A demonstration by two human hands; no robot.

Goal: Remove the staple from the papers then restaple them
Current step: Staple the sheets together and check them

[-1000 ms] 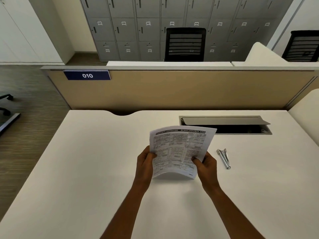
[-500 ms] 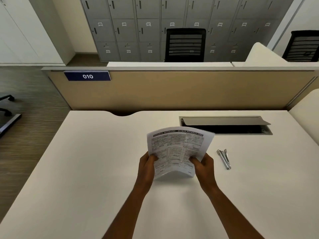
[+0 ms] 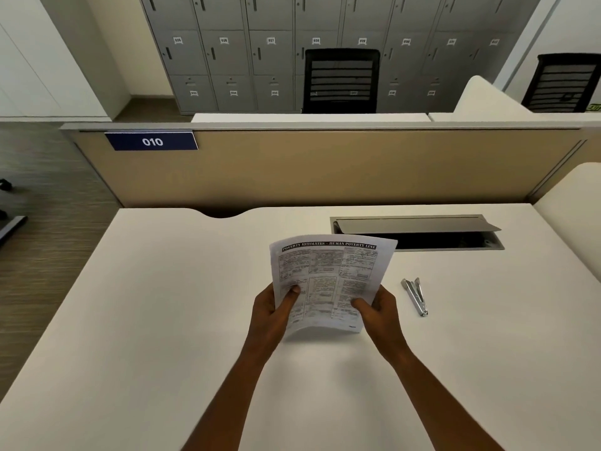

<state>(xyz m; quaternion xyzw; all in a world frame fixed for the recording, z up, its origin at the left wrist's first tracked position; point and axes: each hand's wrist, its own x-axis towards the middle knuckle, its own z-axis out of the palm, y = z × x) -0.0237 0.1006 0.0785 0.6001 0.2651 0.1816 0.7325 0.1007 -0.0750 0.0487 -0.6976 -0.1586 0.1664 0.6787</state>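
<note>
We face a white tabletop backed by a beige partition, with grey lockers beyond. Little has changed since half a second ago. The papers stay raised over the tabletop's middle, and the metal stapler still lies near their right. Our left hand and right hand pinch the lower edges, thumbs on the print.

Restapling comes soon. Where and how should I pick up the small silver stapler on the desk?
Probably from above with the right hand, the nearer one, once it lets go of the printed white papers. Best grip: the middle of the small silver metal stapler, pinched across its narrow sides. It lies lengthwise on the white desk, bare surface either side.
</note>
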